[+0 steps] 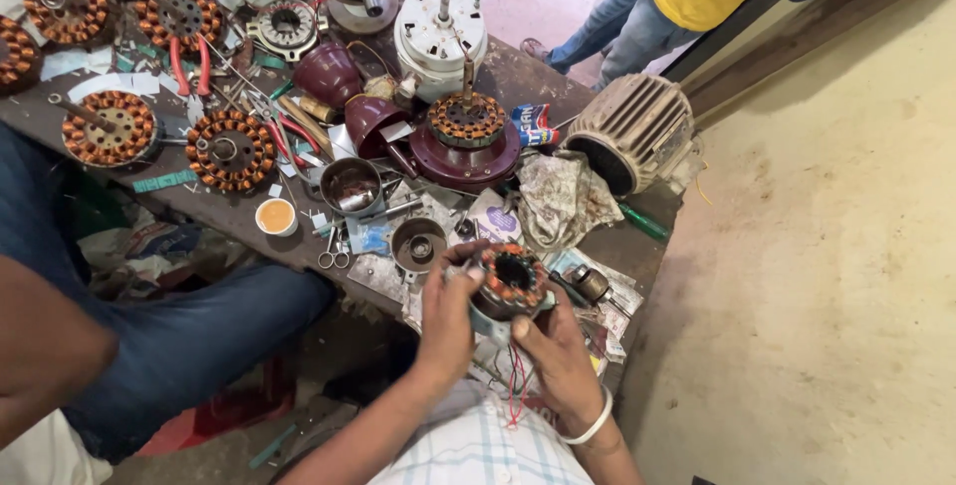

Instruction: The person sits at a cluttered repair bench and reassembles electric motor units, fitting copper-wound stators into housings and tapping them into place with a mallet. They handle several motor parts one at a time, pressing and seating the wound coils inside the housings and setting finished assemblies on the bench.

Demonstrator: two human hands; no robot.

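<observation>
Both hands' grip (503,331) clasps small motor stator (511,281).

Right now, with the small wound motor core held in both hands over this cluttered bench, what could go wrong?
1. The motor core sits only between the left hand and right hand, past the bench edge; a slip might drop it.
2. Its loose red wires hang down and could snag.
3. The scissors and small cup lie close to that edge and might get knocked off.
</observation>
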